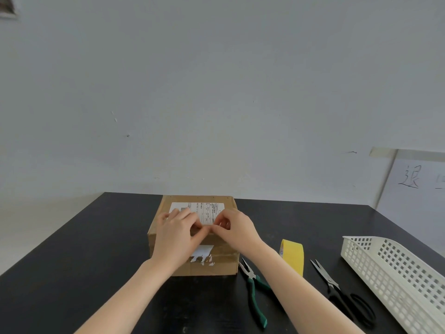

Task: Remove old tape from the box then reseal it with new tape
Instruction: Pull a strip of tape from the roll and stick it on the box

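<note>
The box (192, 235) sits on the black counter (84, 261) at centre, its far edge close to the counter's 12 o'clock edge by the wall. Both hands rest on its top near the front edge: the left hand (177, 233) lies flat, fingers apart; the right hand (234, 227) has its grip pinched together at the seam, on what I cannot tell. At the box's 3 o'clock, just beside it, lie pliers (255, 292), then a yellow tape roll (293, 255), scissors (342, 292) and a white basket (395, 276). The counter at 9 o'clock is open.
</note>
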